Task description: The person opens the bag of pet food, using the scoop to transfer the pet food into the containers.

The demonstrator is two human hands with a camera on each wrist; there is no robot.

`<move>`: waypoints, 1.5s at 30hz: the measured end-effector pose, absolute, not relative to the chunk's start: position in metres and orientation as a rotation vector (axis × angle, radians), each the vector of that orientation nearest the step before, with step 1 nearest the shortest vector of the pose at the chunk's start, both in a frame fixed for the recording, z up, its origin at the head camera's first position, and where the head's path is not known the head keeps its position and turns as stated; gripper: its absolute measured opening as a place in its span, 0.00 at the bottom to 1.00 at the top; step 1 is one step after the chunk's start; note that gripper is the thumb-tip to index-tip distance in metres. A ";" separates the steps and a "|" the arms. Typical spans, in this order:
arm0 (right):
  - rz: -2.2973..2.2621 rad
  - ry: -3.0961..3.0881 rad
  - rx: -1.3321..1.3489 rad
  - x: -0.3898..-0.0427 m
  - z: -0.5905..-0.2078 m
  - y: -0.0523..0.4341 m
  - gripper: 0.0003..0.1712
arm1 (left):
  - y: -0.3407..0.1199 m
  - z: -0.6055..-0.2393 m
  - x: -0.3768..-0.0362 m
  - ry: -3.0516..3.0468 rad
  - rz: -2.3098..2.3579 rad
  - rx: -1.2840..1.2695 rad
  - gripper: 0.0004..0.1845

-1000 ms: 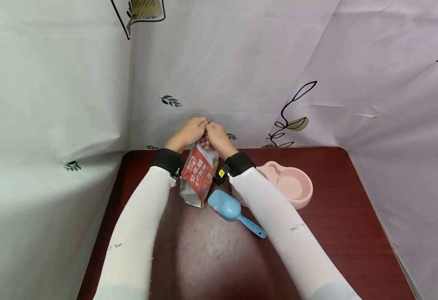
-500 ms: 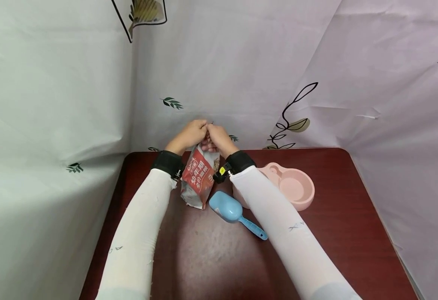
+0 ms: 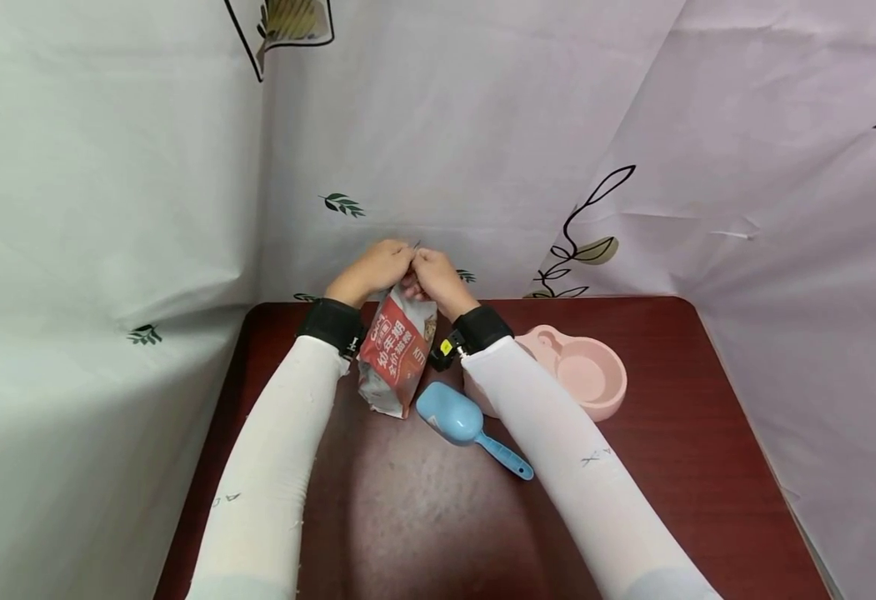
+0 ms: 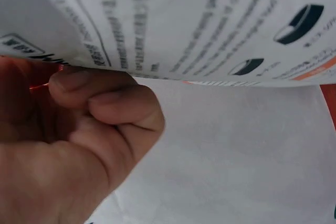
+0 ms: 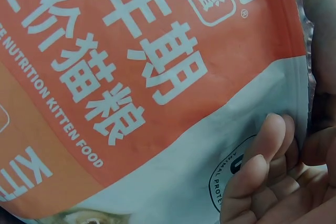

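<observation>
Staged booth: sheet walls [image 3: 445,125], table [image 3: 422,500].

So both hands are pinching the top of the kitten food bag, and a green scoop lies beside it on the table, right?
Not quite: the scoop is blue, not green, as the head view shows. Both the left hand and right hand do pinch the top of the kitten food bag.

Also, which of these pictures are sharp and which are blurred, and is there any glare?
Head view: sharp, evenly lit, with a soft sheen on the table and bent edges from the wide lens. Left wrist view: the bag is too close, so its print is blurred. Right wrist view: the bag's lettering is readable, only slightly soft.
</observation>
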State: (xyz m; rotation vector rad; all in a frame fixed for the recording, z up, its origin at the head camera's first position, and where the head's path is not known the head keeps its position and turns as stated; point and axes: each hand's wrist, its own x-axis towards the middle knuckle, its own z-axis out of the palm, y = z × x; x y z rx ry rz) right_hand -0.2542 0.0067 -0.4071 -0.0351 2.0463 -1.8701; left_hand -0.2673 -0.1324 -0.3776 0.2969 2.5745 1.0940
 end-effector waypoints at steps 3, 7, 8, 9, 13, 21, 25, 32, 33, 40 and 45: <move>-1.874 2.073 -0.033 -0.254 -0.408 0.006 0.21 | -0.133 -0.377 -0.267 2.574 1.076 0.290 0.20; -1.884 2.059 -0.030 -0.255 -0.408 0.007 0.20 | -0.134 -0.376 -0.266 2.568 1.059 0.307 0.20; -1.883 2.051 -0.030 -0.255 -0.407 0.007 0.20 | -0.134 -0.376 -0.266 2.567 1.055 0.308 0.20; -1.882 2.043 -0.028 -0.255 -0.407 0.008 0.20 | -0.134 -0.376 -0.265 2.568 1.050 0.309 0.20; -1.861 2.013 -0.009 -0.256 -0.406 0.011 0.19 | -0.132 -0.374 -0.264 2.606 0.939 0.334 0.21; -1.862 1.979 -0.003 -0.258 -0.405 0.013 0.19 | -0.129 -0.364 -0.263 2.660 0.640 0.402 0.24; -1.899 1.963 -0.006 -0.259 -0.406 0.012 0.20 | -0.130 -0.364 -0.264 2.672 0.658 0.417 0.19; -1.992 1.822 0.101 -0.253 -0.407 0.008 0.18 | -0.130 -0.369 -0.264 2.685 0.695 0.409 0.16; -2.006 1.789 0.109 -0.252 -0.407 0.007 0.19 | -0.130 -0.370 -0.263 2.686 0.709 0.407 0.16; -2.028 1.672 0.079 -0.248 -0.412 0.004 0.28 | -0.130 -0.372 -0.261 2.688 0.798 0.407 0.16; -2.056 1.655 0.074 -0.249 -0.414 0.004 0.27 | -0.130 -0.373 -0.260 2.685 0.820 0.409 0.15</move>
